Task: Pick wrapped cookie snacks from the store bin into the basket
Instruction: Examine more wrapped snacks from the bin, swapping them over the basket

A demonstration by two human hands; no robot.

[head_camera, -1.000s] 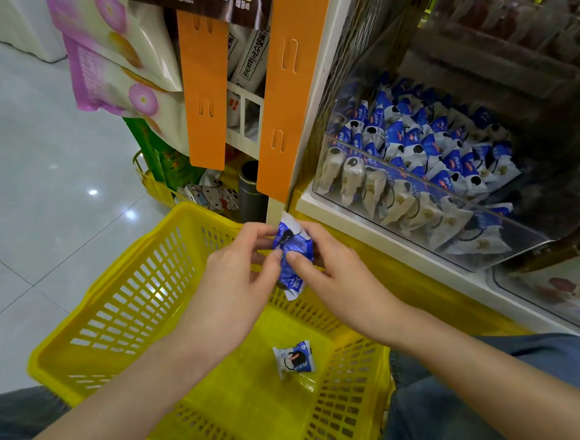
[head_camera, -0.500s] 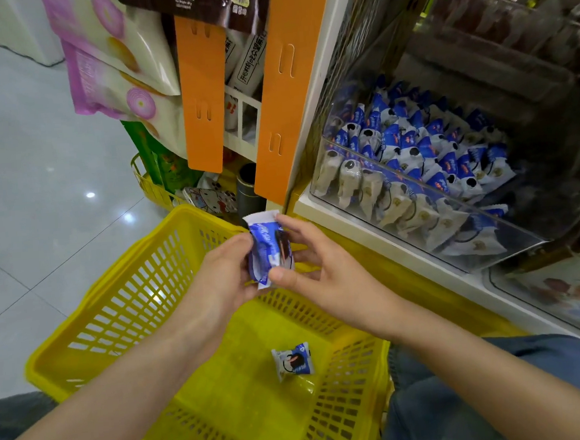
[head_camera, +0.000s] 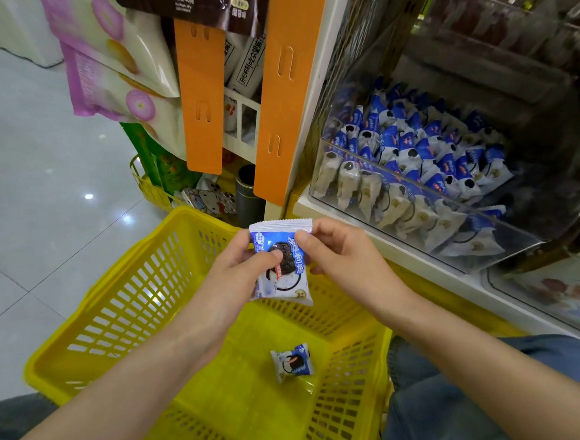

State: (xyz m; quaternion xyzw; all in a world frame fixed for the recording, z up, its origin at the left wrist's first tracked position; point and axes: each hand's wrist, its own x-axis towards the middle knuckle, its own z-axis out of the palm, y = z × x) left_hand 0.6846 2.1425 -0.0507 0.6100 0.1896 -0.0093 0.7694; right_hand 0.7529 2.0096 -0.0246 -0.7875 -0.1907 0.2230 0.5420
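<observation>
Wrapped cookie snack [head_camera: 282, 261], frame centre, held upright above the yellow basket [head_camera: 122, 300]; left hand [head_camera: 237, 275] pinches its left side, thumb on the printed face, right hand [head_camera: 339, 254] pinches its right edge. A second snack [head_camera: 292, 361] lies on the basket floor. Clear store bin [head_camera: 416, 176], right of frame, holds many like packets.

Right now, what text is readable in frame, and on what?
"AVOR" (cut off) and "净含量:40克": dark hanging bag.
Held cookie packet: stylised Chinese brand lettering, not reliably legible.
White hanging packs: Chinese print, blurred.
Bin packets and the packet in the basket: too small.
</observation>
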